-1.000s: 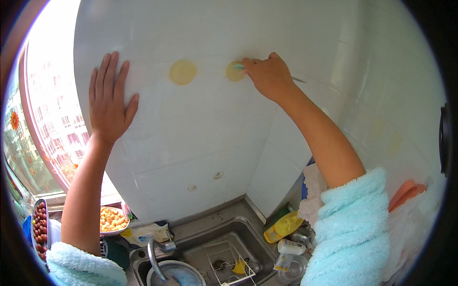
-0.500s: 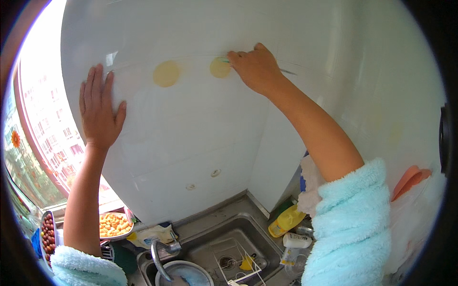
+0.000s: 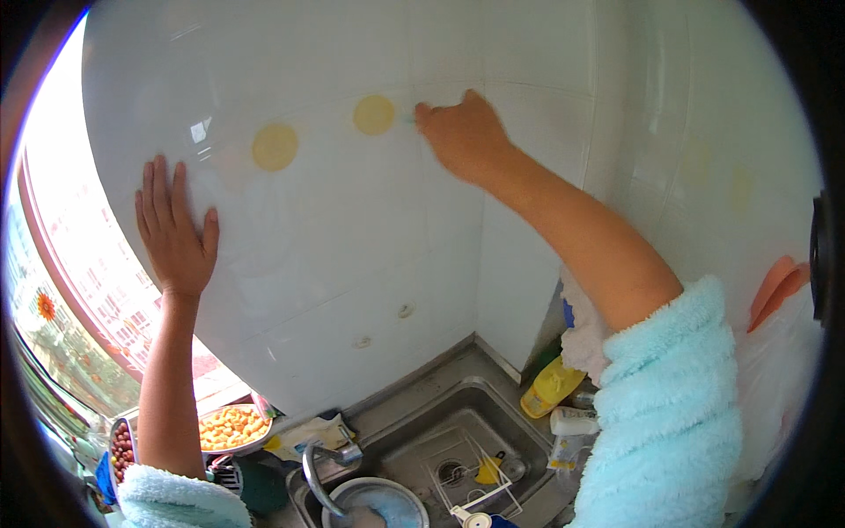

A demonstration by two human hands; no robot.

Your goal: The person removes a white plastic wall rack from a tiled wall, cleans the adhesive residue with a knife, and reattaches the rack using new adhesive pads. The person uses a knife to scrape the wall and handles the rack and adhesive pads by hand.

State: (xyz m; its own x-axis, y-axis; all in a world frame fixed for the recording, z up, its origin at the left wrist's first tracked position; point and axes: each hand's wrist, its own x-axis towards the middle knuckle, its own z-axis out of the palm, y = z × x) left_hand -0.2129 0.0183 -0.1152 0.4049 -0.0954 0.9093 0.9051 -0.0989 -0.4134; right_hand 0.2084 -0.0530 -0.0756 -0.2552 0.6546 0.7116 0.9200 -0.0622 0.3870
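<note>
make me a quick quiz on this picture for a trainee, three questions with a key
1. Multiple choice: which lies flat on the white wall? A) left hand B) right hand
2. True or false: the yellow bottle is beside the sink.
3. Count: how many round yellow patches show between the left hand and the right hand?

Key: 1 A; 2 true; 3 two.

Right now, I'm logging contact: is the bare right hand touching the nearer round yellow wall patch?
Apart: the head view shows white wall between the right hand and that yellow patch.
</note>
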